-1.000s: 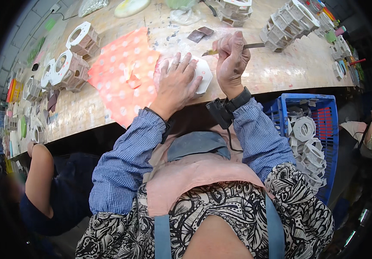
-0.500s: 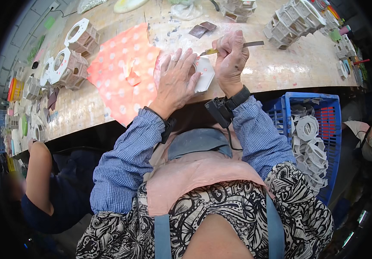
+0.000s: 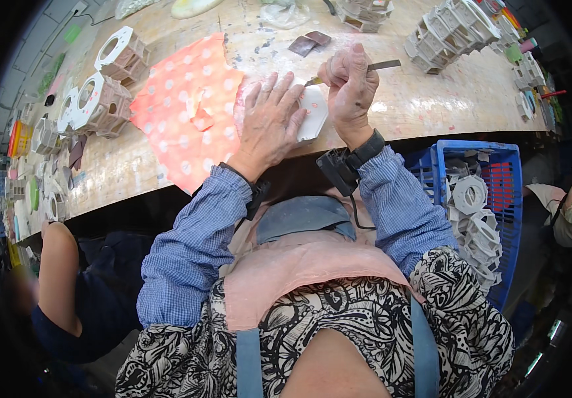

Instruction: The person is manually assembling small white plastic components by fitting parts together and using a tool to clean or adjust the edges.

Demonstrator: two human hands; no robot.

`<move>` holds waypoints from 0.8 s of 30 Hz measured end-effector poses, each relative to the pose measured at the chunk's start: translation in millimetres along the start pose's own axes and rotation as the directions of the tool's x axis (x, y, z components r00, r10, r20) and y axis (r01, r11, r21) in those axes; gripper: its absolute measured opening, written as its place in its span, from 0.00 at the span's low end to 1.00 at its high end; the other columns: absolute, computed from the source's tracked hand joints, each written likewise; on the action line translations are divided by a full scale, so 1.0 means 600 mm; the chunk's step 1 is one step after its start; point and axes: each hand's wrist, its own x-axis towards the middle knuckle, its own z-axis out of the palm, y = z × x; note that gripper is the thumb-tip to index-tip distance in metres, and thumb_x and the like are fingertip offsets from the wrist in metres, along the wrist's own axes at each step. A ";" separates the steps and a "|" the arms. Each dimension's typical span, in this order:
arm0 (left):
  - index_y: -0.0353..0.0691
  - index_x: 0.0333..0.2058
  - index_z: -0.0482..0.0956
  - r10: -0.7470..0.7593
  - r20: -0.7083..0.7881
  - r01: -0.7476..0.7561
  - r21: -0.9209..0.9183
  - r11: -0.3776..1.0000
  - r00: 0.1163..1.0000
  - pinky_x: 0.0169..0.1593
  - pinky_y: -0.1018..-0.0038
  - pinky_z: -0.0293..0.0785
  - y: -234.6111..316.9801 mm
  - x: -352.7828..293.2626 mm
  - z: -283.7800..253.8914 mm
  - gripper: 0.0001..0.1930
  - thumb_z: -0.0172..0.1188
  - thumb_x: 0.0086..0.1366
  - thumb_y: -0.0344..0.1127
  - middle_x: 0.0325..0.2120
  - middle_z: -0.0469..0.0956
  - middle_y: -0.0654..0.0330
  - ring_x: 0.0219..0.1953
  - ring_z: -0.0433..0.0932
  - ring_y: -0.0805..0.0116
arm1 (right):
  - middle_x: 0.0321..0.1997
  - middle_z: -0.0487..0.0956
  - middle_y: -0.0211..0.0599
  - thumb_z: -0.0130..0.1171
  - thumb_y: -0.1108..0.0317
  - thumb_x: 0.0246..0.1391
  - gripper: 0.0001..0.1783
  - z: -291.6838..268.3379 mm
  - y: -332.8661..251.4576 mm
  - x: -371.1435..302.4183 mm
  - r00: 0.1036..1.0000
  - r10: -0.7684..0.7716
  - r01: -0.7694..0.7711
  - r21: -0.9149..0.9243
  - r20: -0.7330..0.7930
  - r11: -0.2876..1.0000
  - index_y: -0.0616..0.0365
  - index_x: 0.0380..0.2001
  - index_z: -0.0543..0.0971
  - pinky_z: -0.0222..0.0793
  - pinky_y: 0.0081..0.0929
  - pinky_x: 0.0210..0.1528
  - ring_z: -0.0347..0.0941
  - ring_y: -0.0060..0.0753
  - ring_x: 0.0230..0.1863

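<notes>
My left hand (image 3: 270, 126) lies flat, fingers stretched out, over a white hexagonal-looking piece (image 3: 313, 114) with small red marks. The palm and fingers cover much of the piece. In my right hand (image 3: 348, 89) is a thin, flat hand tool (image 3: 384, 65), gripped in curled fingers. Its dark strip end sticks out to the right, and a yellowish part reaches left, its tip close to the piece's upper edge beside my left fingers. Whether the tip touches the piece I cannot tell. An orange cloth with pale dots (image 3: 186, 106) lies just left of my left hand.
Two dark sandpaper-like squares (image 3: 309, 44) lie beyond my hands. White openwork frames stand at left (image 3: 103, 103) and upper right (image 3: 448, 36). A blue crate (image 3: 515, 219) of white pieces (image 3: 478, 229) is right of me, below the table edge. Another person's arm (image 3: 59, 278) is at left.
My right hand and its tool have shifted slightly left and up. My left hand stays on the white piece.
</notes>
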 end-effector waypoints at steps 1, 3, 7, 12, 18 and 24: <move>0.44 0.51 0.68 0.001 0.000 -0.001 -0.002 1.000 1.000 0.62 0.61 0.45 0.000 0.000 0.000 0.20 0.50 0.61 0.41 0.58 0.61 0.56 0.62 0.54 0.57 | 0.12 0.54 0.22 0.43 0.56 0.62 0.23 0.000 0.001 0.001 1.000 0.016 -0.016 -0.001 0.010 1.000 0.52 0.15 0.59 0.51 0.20 0.17 0.47 0.16 0.14; 0.44 0.50 0.68 -0.002 0.005 0.002 0.017 1.000 1.000 0.62 0.61 0.46 0.001 0.002 0.002 0.19 0.50 0.61 0.42 0.57 0.61 0.56 0.62 0.54 0.56 | 0.12 0.55 0.22 0.43 0.55 0.62 0.23 0.003 0.005 0.005 0.999 0.042 -0.042 -0.005 0.023 0.999 0.53 0.15 0.60 0.50 0.19 0.17 0.48 0.16 0.13; 0.43 0.49 0.69 -0.006 0.005 0.006 0.020 1.000 1.000 0.62 0.61 0.47 0.003 0.001 0.002 0.18 0.50 0.61 0.42 0.57 0.62 0.56 0.62 0.54 0.57 | 0.12 0.58 0.22 0.45 0.57 0.62 0.22 0.015 0.017 0.006 0.994 0.079 -0.075 -0.055 0.077 0.996 0.54 0.15 0.62 0.48 0.17 0.15 0.51 0.15 0.13; 0.40 0.48 0.69 0.006 -0.046 -0.007 -0.018 1.000 0.999 0.62 0.61 0.47 -0.001 -0.003 0.005 0.19 0.50 0.61 0.42 0.55 0.64 0.54 0.61 0.57 0.56 | 0.10 0.55 0.22 0.44 0.56 0.62 0.26 0.026 0.016 0.011 0.991 0.079 -0.062 -0.160 0.104 0.985 0.52 0.11 0.57 0.43 0.20 0.14 0.47 0.16 0.11; 0.39 0.48 0.69 -0.005 -0.086 -0.001 -0.075 0.997 0.996 0.62 0.61 0.48 0.006 0.000 -0.001 0.18 0.51 0.60 0.40 0.53 0.66 0.53 0.60 0.58 0.55 | 0.09 0.56 0.22 0.42 0.59 0.63 0.23 0.021 0.025 0.022 0.994 0.091 -0.078 -0.178 0.067 0.981 0.54 0.13 0.59 0.44 0.19 0.13 0.47 0.15 0.10; 0.40 0.46 0.71 0.047 -0.079 -0.050 -0.034 0.998 0.996 0.62 0.61 0.49 -0.002 -0.006 0.007 0.17 0.50 0.60 0.39 0.54 0.66 0.53 0.60 0.58 0.54 | 0.14 0.61 0.22 0.46 0.58 0.61 0.22 0.015 0.036 -0.009 0.988 -0.065 0.113 -0.382 0.137 0.917 0.55 0.15 0.64 0.52 0.18 0.16 0.55 0.14 0.15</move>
